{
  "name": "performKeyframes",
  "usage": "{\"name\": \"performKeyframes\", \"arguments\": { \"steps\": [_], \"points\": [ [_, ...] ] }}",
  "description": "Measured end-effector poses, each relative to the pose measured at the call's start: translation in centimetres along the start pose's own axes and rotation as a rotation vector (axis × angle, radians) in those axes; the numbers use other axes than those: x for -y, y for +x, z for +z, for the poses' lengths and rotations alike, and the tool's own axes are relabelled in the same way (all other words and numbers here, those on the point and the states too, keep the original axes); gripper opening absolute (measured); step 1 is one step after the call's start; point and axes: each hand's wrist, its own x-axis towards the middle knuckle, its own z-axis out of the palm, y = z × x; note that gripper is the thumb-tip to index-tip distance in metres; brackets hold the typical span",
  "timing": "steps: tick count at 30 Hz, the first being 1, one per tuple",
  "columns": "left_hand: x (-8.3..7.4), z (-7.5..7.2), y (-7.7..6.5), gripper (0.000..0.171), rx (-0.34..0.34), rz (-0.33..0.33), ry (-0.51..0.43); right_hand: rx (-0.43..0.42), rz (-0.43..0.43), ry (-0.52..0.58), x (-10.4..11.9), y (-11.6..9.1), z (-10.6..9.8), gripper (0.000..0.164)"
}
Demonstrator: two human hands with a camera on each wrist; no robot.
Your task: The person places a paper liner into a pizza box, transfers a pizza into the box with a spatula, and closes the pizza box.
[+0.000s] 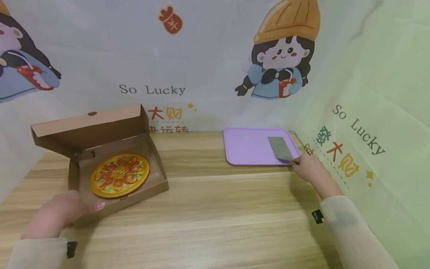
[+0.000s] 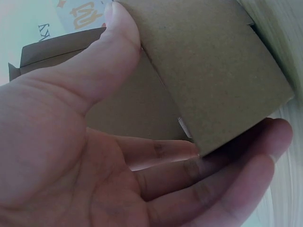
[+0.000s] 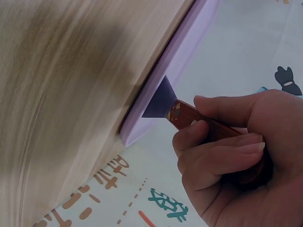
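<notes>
An open cardboard pizza box (image 1: 144,195) stands at the left with its lid raised at the back. Inside it lies a round pizza (image 1: 120,175) with an orange rim and red and green toppings. My left hand (image 1: 64,211) grips the box's near left corner, thumb over the front wall, fingers against the outside (image 2: 199,194). At the right, my right hand (image 1: 312,170) holds a spatula (image 1: 280,148) by its reddish-brown wooden handle (image 3: 189,115), fingers wrapped round it. The flat grey blade is over the right part of a purple tray (image 1: 245,145); whether it touches cannot be told.
The wood-grain table (image 1: 201,209) carries the box and tray, with bare surface between them. A printed cloth backdrop (image 1: 208,67) rises behind the table, and another cloth side (image 1: 379,112) stands close to the right forearm.
</notes>
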Motion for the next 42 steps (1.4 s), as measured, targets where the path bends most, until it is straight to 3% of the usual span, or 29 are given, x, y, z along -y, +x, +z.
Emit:
{"name": "performKeyframes", "arguments": {
  "steps": [10,23,31,42],
  "points": [
    [0.3,-0.1,0.3,0.112,0.007,-0.007,0.015,0.05,0.009,-0.013,-0.2,0.4,0.0,0.037],
    [0.5,0.2,0.5,0.115,0.012,-0.01,0.016,0.162,0.014,-0.01,0.3,-0.6,-1.0,0.028],
    [0.2,0.0,0.3,0.111,0.016,-0.017,0.005,0.205,0.023,-0.01,0.6,-0.8,-1.4,0.043],
    [0.2,0.0,0.5,0.112,0.005,-0.019,0.005,0.144,-0.044,-0.123,1.7,-1.4,-2.5,0.033]
  ]
}}
